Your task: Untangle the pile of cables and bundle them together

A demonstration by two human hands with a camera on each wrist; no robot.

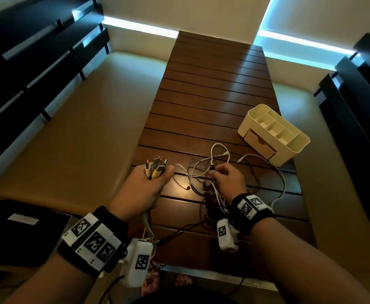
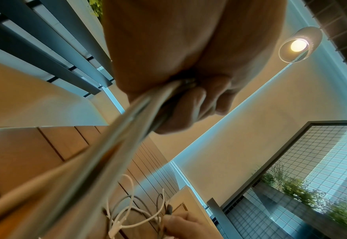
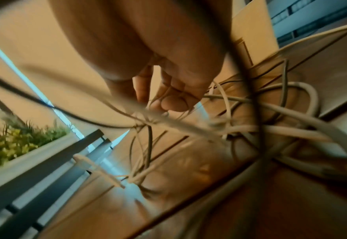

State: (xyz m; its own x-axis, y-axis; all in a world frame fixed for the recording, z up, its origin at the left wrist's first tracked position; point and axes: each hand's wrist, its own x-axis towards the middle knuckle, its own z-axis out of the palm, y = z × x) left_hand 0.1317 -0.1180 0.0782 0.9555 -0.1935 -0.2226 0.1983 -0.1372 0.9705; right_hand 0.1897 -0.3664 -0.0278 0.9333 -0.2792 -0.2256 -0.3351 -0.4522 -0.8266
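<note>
My left hand (image 1: 144,189) grips a bunch of cable ends (image 1: 155,167) in a fist at the table's left edge, the plugs sticking up above the knuckles. In the left wrist view the gripped cables (image 2: 127,134) run down from my left hand (image 2: 181,90) towards the camera. A tangle of white and dark cables (image 1: 223,172) lies on the slatted wooden table (image 1: 212,95). My right hand (image 1: 227,178) sits in the tangle and pinches a dark plug (image 1: 212,166) between thumb and fingers. In the right wrist view my right hand (image 3: 164,90) curls over looped cables (image 3: 250,122).
A cream desk organiser (image 1: 274,134) with compartments and a small drawer stands on the table's right side, touching a white cable loop. Cushioned benches flank the table, with dark slatted backrests (image 1: 37,62) beyond. A dark object with a white label (image 1: 24,220) lies at lower left.
</note>
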